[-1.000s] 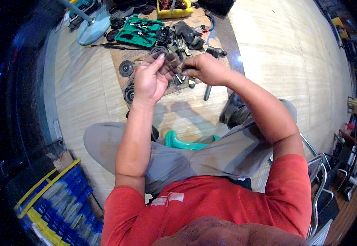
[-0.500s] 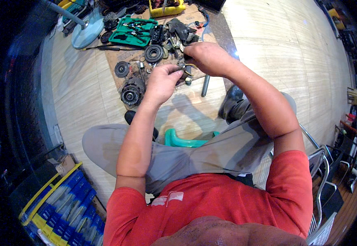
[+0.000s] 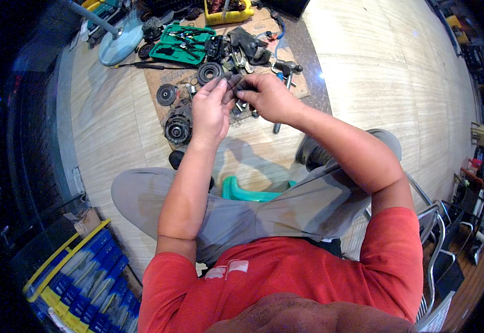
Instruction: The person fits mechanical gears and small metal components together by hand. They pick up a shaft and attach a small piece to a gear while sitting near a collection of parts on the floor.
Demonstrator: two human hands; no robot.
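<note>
My left hand and my right hand meet above the cardboard, fingertips close together. Both have thumb and fingers pinched, with dark, grimy tips. What lies between them is too small and dark to make out. Just beyond my left fingers is a black pulley-like ring. A smaller black disc and a dark round ribbed machine part lie to the left of that hand. On the right, past my right hand, rests a hammer with its metal handle pointing toward me.
An open green tool case with pliers lies at the back, beside dark gloves. A yellow container stands behind. At left is a pale round stand base. A green stool shows between my legs; blue-yellow bins stand lower left.
My right hand has come left and slightly nearer to meet my left hand, uncovering the hammer. My left hand has turned and risen a little. The yellow curved piece by its fingers no longer shows.
</note>
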